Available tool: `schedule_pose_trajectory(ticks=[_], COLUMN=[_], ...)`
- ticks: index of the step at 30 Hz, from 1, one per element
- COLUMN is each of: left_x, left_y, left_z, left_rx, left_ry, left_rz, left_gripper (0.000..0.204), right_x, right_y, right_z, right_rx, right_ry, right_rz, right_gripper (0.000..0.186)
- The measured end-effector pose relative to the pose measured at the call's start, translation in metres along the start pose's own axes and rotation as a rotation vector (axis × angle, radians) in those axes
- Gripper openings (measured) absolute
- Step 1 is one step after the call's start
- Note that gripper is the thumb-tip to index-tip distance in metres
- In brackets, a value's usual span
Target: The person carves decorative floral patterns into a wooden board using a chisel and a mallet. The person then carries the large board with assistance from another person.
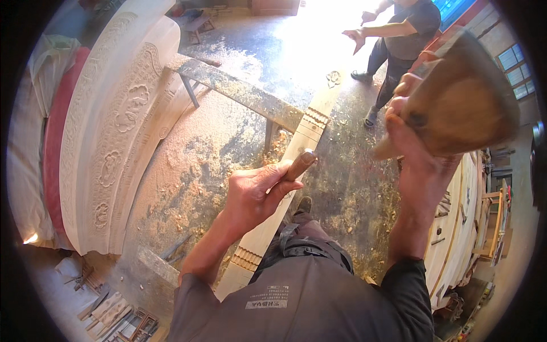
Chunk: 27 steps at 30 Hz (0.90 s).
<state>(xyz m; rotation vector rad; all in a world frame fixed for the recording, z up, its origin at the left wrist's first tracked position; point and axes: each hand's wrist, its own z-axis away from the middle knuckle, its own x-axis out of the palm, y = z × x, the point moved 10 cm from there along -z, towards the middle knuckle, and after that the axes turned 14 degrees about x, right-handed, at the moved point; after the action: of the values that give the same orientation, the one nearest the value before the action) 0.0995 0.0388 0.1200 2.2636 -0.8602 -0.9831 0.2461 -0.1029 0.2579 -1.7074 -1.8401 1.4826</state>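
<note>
My left hand (255, 192) is closed round the wooden handle of a chisel (300, 165), whose butt end points up. The chisel's blade is hidden behind my fingers. Beneath it runs a long pale wooden board (306, 135), with wavy notched bands across it and a carved motif at its far end. High on the right, my right hand (405, 117) grips a large brown wooden mallet (468, 100), raised well apart from the chisel. The mallet looks slightly blurred.
A narrow bench beam (239, 91) supports the board's far part. Tall carved panels (122, 125) stand at the left. Shavings and sawdust (194, 142) cover the floor. Another person (399, 40) stands at the far right. Planks (456, 222) and tools (111, 313) lie at the sides.
</note>
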Motion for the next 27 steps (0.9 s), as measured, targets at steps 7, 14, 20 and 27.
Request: schedule_pose_trajectory(ticks=[7, 14, 20, 27], left_x=[0.001, 0.013, -0.085, -0.026], left_y=[0.001, -0.010, -0.018, -0.052], left_z=[0.004, 0.020, 0.030, 0.097], left_rx=[0.003, 0.068, -0.118, -0.423], left_ry=[-0.034, -0.156, 0.703, 0.475], left_rz=[-0.081, -0.168, 0.076, 0.261], left_gripper=[0.024, 0.022, 0.029, 0.028], right_x=[-0.009, -0.014, -0.014, -0.043], right_y=[0.021, 0.232, 0.449, 0.487], right_z=[0.014, 0.131, 0.374, 0.505], right_rx=[-0.141, 0.756, 1.387, 1.682], right_ry=[0.014, 0.109, 0.167, 0.115], right_rz=[0.322, -0.297, -0.136, -0.005], right_gripper=[0.045, 0.043, 0.039, 0.036])
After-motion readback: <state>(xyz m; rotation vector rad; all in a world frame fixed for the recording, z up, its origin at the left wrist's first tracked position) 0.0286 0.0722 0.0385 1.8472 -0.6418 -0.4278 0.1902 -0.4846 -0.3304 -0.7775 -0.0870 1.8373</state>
